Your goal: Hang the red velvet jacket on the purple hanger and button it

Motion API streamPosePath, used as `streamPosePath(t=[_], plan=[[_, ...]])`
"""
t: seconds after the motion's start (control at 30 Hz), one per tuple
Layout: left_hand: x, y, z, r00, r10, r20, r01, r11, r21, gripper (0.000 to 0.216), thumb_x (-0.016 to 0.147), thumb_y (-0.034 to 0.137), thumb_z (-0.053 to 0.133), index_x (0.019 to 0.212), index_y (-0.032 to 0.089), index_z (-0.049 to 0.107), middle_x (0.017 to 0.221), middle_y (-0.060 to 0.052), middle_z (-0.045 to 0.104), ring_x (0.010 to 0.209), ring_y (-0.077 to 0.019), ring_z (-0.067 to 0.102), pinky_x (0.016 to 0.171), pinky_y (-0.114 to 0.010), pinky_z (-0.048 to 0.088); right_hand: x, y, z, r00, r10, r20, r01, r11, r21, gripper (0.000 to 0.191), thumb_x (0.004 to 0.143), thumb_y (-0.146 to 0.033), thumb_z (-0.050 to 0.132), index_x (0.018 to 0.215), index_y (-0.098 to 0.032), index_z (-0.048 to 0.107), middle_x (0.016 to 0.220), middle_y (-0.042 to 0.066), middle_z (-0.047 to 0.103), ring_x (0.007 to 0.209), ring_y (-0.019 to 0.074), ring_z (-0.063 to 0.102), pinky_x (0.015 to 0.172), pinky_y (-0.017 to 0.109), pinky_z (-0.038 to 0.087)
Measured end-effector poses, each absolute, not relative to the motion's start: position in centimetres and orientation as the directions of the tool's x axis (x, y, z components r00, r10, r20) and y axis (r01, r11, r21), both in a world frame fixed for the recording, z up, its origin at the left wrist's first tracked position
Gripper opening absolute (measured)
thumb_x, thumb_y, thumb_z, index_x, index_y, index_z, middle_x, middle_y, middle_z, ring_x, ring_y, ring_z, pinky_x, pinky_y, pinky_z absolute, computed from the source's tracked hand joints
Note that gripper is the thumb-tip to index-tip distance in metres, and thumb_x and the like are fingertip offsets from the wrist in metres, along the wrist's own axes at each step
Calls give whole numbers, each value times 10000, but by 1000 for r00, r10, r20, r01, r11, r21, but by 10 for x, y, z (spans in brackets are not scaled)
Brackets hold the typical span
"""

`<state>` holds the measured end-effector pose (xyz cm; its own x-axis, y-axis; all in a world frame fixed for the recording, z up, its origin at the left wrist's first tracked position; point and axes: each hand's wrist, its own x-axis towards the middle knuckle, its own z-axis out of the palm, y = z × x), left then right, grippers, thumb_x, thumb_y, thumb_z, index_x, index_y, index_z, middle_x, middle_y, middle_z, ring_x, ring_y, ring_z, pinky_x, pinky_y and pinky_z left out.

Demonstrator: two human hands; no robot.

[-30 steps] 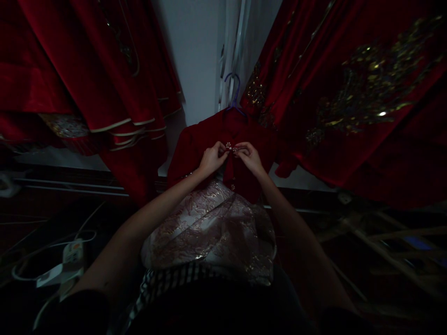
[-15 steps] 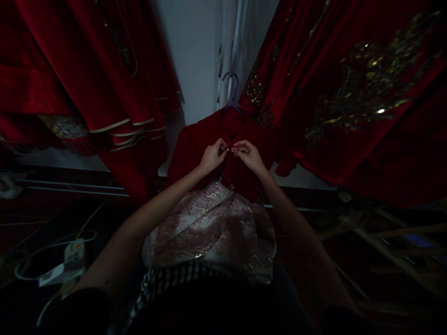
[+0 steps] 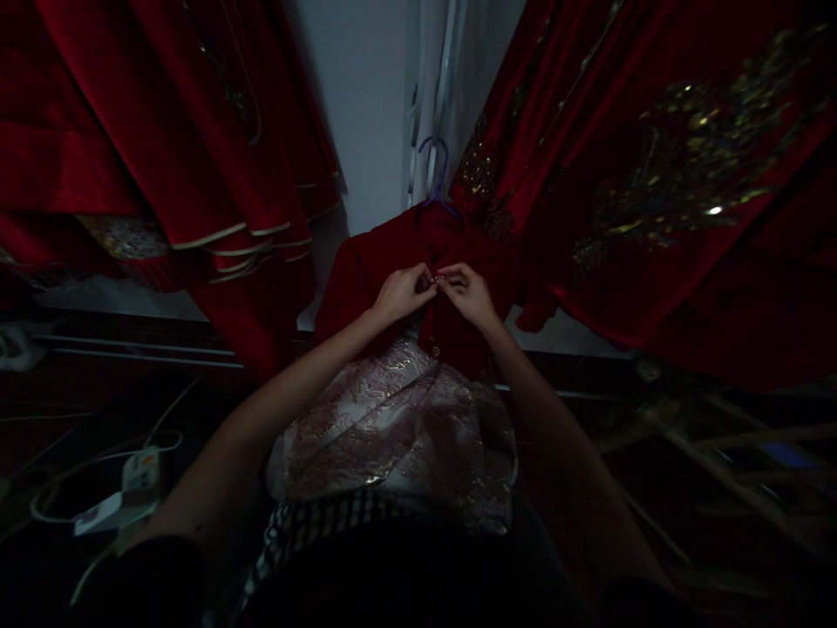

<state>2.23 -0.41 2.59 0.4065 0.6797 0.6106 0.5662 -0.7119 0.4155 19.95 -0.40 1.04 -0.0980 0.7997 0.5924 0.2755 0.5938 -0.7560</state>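
Observation:
A dark red jacket [image 3: 357,279] hangs on a purple hanger [image 3: 441,166] straight in front of me. At its front opening, below the collar, my left hand [image 3: 400,295] and my right hand [image 3: 474,298] meet, fingertips pinched on a small shiny clasp [image 3: 439,279]. The fingers partly hide it, and whether its two halves are joined I cannot tell. Lower on the same front edge sits another small shiny fastener [image 3: 436,351]. Pale pinkish brocade cloth [image 3: 398,427] with a metallic sheen lies below the jacket, between my forearms.
Red garments [image 3: 215,174] with pale trim hang on the left. On the right hangs red cloth [image 3: 588,288] with gold sequin work. A power strip [image 3: 140,475] with white cables lies at lower left. Wooden bars [image 3: 719,471] stand in the dark at lower right.
My left hand has shifted slightly right, so its fingertips now come close against those of my right hand at the clasp. My right hand stays nearly still.

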Motion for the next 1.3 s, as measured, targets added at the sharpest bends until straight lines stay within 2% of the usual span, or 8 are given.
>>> streamPosePath(t=[0.37,0.7,0.93,1.17,1.3], plan=[[25,-5,33,440,679,587,591,-711,381,111,781,232,596,880,184,611,742,-19,675,659,-141,627,617,-220,444,202,-4,13,-94,825,557,233,562,-794,265,710,-372,706,883,-205,594,929,24,669,823,146,641,763,332,557],[21,-4,42,505,682,528,578,-722,380,98,798,223,582,870,175,628,753,-36,696,676,-161,649,631,-242,466,201,-6,13,-85,838,539,176,545,-820,294,678,-353,743,878,-191,601,901,30,658,824,159,650,782,348,552],[19,-1,41,531,654,538,573,-745,341,112,814,238,553,861,187,641,748,-29,694,664,-157,641,629,-241,448,201,-8,15,-102,831,547,204,556,-806,287,690,-361,725,883,-209,577,893,16,644,811,149,639,746,327,557],[23,-4,41,534,649,541,622,-736,268,135,831,251,522,824,195,644,707,-49,667,639,-182,622,669,-273,448,200,-4,14,-136,810,571,232,586,-777,238,698,-260,666,896,-226,538,906,1,604,832,137,616,751,296,544],[31,-12,34,495,655,571,660,-711,243,136,838,218,506,898,197,625,811,-61,679,725,-192,636,693,-271,457,191,-1,9,-43,772,635,346,607,-715,230,685,-203,617,876,-225,491,921,9,559,791,128,572,725,280,525]])
